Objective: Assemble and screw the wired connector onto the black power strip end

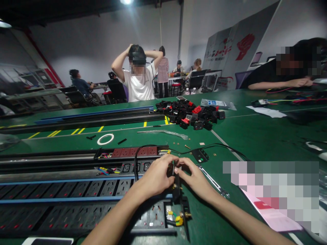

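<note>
Green antistatic matting [245,136] ran beneath a black socket strip [145,166] whose end met a narrow black metal bracket [176,190], standing nearly upright. The left hand [155,175] and right hand [194,178] were both closed to a pinch at the bracket's top, their fingertips almost meeting; the fingers partly hid exactly what they gripped. A yellow-green wire [179,220] lay below them, brass screws [187,146] sat just beyond, and a heap of black and red socket modules [189,114] lay farther off.
</note>
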Demonstrator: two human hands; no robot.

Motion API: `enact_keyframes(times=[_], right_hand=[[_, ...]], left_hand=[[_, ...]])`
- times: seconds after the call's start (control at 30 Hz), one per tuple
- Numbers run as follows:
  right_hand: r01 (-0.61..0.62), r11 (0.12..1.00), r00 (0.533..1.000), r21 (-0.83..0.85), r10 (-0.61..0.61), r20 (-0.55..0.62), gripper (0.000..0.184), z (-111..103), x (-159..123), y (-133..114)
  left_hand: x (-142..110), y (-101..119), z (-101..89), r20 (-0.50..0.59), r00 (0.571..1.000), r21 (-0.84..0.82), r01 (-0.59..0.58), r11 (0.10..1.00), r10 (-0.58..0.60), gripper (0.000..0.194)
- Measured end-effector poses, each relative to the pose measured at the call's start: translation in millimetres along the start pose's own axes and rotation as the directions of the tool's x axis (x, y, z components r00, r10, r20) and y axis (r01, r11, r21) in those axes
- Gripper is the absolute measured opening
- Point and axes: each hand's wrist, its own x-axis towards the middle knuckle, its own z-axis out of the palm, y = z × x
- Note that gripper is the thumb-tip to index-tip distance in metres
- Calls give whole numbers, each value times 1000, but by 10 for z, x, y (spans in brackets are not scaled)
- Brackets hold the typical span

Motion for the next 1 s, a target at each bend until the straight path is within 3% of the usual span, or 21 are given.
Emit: enact_keyframes(times=[0.47, 0.63, 0.8, 1.0], right_hand=[[-26, 999, 998, 39, 28, -52, 29, 17, 4, 18], [-6, 1000, 999, 25, 7, -43, 20, 18, -9, 1], [-39, 999, 999, -1, 39, 5, 34, 31, -24, -3], [-5, 1000, 1000, -6, 5, -17, 24, 27, -14, 10]], left_hand=[[6, -1, 4, 5, 1000, 9, 3, 1000, -3, 59], [2, -17, 15, 3, 1000, 7, 4, 1000, -4, 58], [6, -30, 17, -8, 1000, 19, 14, 1000, -14, 58], [0, -12, 6, -1, 1000, 2, 7, 1000, -7, 57]])
